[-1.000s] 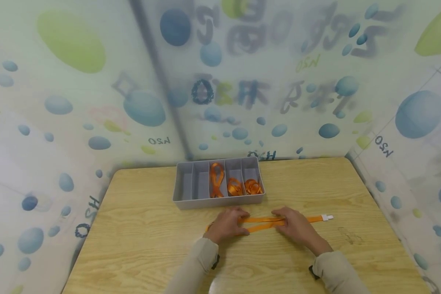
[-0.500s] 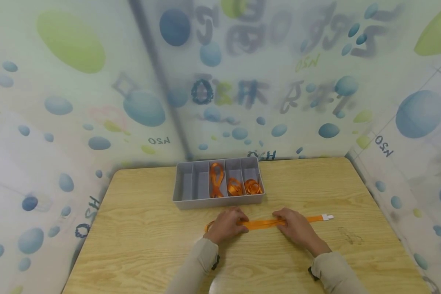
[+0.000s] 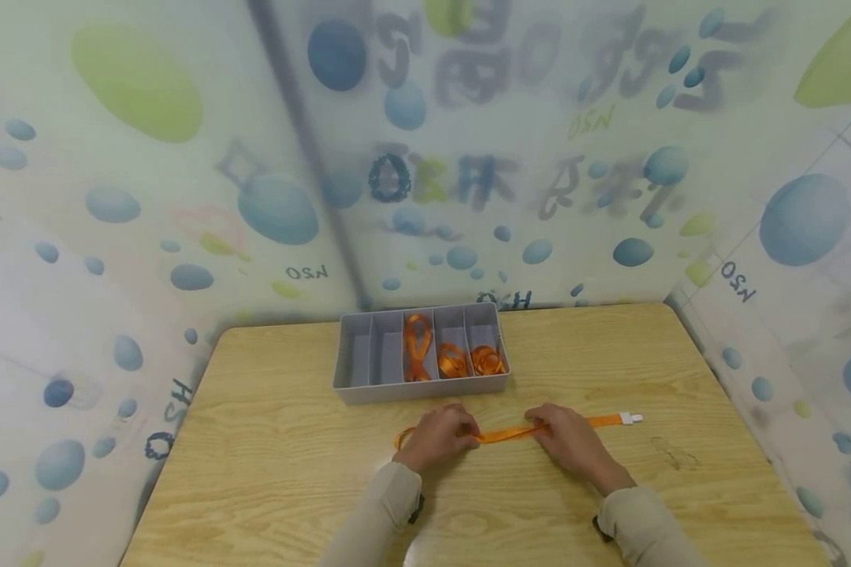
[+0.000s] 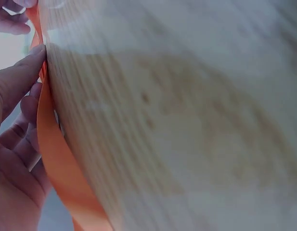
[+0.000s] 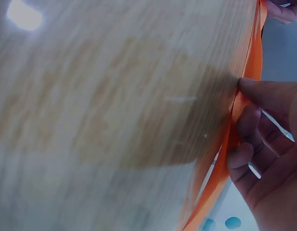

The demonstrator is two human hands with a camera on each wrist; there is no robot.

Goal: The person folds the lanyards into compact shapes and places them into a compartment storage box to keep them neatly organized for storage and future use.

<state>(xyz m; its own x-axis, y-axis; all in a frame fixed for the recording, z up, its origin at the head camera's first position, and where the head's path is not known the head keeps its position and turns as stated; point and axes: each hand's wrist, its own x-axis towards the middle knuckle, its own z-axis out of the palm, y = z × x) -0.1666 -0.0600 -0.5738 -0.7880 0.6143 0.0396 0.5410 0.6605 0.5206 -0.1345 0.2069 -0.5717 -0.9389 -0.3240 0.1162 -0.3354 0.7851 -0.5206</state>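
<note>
An orange lanyard (image 3: 505, 435) lies stretched left to right on the table, its two straps brought together between the hands. Its white clip (image 3: 631, 418) points right, and a loop shows at the left end. My left hand (image 3: 441, 435) pinches the lanyard between thumb and fingers near the loop; the left wrist view shows the strap (image 4: 61, 163) running through that pinch. My right hand (image 3: 571, 442) pinches it nearer the clip, with the thumb on the strap (image 5: 254, 62) in the right wrist view.
Behind the hands stands a grey divided box (image 3: 425, 389). Orange lanyards (image 3: 418, 346) lie in its middle compartment and in the two on the right; the two left compartments show bare floors. Patterned curtain-like walls (image 3: 425, 260) enclose the wooden table (image 3: 269, 472).
The two straps between my hands, apart a second ago, have come together into one narrow band. My left fingers have closed in on it; both hands stay in nearly the same place.
</note>
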